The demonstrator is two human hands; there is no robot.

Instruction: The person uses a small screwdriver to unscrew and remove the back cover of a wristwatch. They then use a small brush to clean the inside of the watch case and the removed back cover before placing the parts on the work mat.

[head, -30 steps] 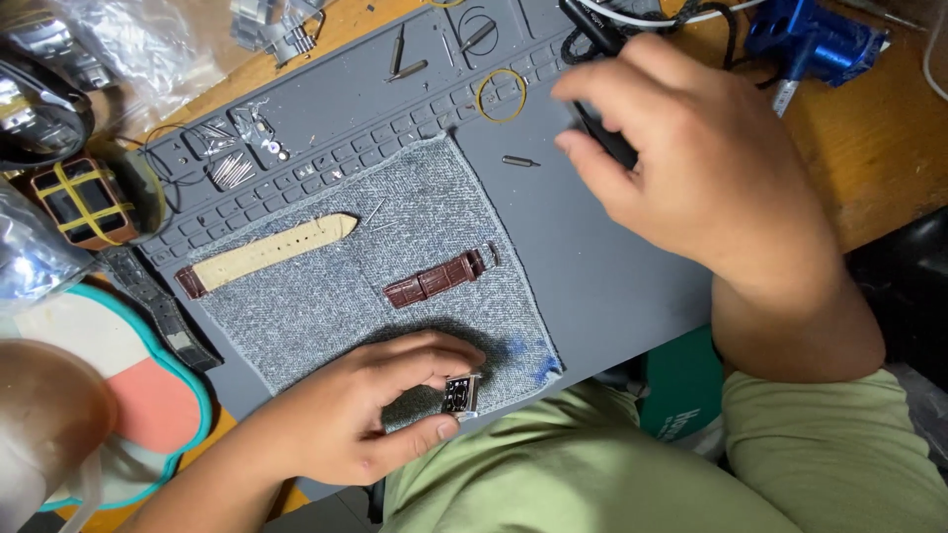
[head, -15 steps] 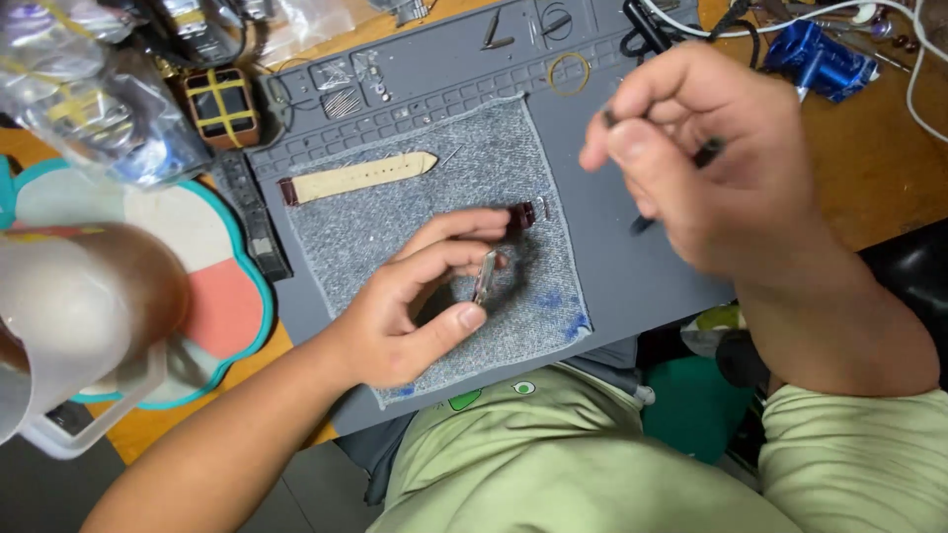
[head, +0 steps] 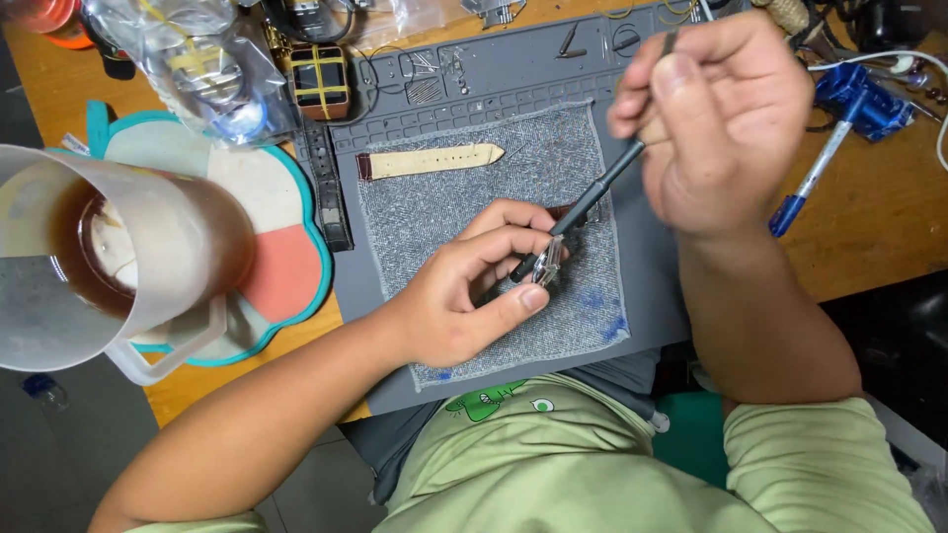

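Over grey felt pad [head: 464, 247]: left hand [head: 464, 291] pinching small silver metal watch case [head: 549, 265] by its edges; right hand [head: 726, 118] pinched on slim black rod tool [head: 583, 205], tip at case. Likely light, rigid, slippery, scratch-prone; best held by sides.

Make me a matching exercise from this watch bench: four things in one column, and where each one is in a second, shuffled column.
Things:
1. Small square silver watch case
2. Slim black rod tool
3. Cream leather watch strap
4. Clear plastic jug of brown drink

Places:
A. on the pastel flower-shaped mat
B. in the right hand
C. lying flat on the grey felt pad
D. pinched in the left hand

Pairs: 1-D, 2-B, 3-C, 4-A
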